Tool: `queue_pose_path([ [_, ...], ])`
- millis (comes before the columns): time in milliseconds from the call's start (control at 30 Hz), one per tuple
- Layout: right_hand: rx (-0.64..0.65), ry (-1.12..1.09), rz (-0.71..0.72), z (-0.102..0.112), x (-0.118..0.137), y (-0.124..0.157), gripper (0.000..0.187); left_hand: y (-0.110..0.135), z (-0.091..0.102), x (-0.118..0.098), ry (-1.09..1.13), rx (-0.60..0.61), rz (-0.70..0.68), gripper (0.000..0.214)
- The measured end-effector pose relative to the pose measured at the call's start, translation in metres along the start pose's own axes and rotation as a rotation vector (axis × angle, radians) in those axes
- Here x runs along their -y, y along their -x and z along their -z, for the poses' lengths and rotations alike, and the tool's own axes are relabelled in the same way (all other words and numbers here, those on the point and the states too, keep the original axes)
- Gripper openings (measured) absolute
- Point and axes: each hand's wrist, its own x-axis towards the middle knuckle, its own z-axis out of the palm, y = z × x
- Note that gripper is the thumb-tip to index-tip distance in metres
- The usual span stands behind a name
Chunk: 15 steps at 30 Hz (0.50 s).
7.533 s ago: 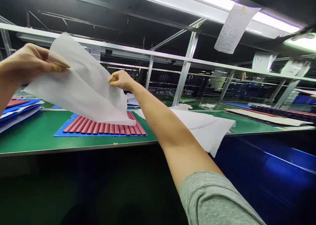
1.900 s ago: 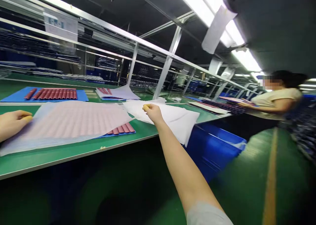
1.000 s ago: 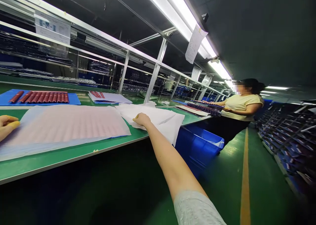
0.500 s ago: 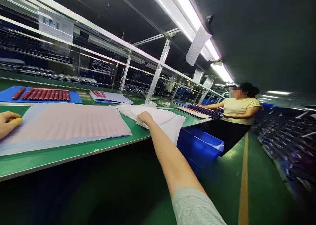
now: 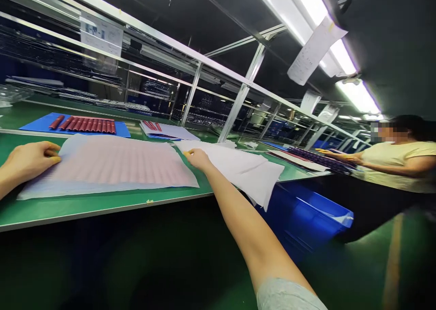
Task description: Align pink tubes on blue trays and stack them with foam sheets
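My left hand (image 5: 32, 161) is at the left end of a thin translucent sheet (image 5: 122, 162), its fingers loosely bent and apart, fingertips by the sheet's edge. Yellow covers the fingertips. Reddish ribbed rows show through the sheet, and a blue layer shows beneath it on the green table (image 5: 112, 205). My right hand (image 5: 198, 159) is stretched out to the left edge of a pile of white sheets (image 5: 231, 164), thumb and fingers pinched on a sheet there. The pile's front corner hangs over the table edge.
Dark red strips (image 5: 88, 125) lie on a blue board behind. Red pieces (image 5: 152, 125) rest on pale sheets. A blue bin (image 5: 309, 219) stands beside the table at right. A co-worker (image 5: 391, 160) handles dark ribbed pieces (image 5: 316, 159). A metal frame post (image 5: 235, 112) rises at the back.
The view has turned, so the scene shifts right. My left hand comes further into view along the translucent sheet. My right hand has slid left across the white pile to its edge.
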Motion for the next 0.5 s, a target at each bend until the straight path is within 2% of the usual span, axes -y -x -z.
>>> queue_pose_path([
  [100,0.062,-0.013,0.021,-0.012,0.015,-0.007,0.040,0.007,0.006,-0.007,-0.002,0.000,0.041,0.052],
  [300,0.033,0.040,0.016,-0.024,0.020,-0.034,0.043,0.004,0.007,-0.011,-0.091,-0.005,0.095,0.051],
  [400,0.053,-0.004,0.019,-0.036,0.011,-0.053,0.034,-0.003,0.001,-0.009,-0.102,0.012,0.133,0.051],
  [500,0.118,-0.216,0.039,-0.051,-0.002,-0.068,0.017,-0.004,-0.005,-0.005,-0.060,0.002,0.127,0.037],
])
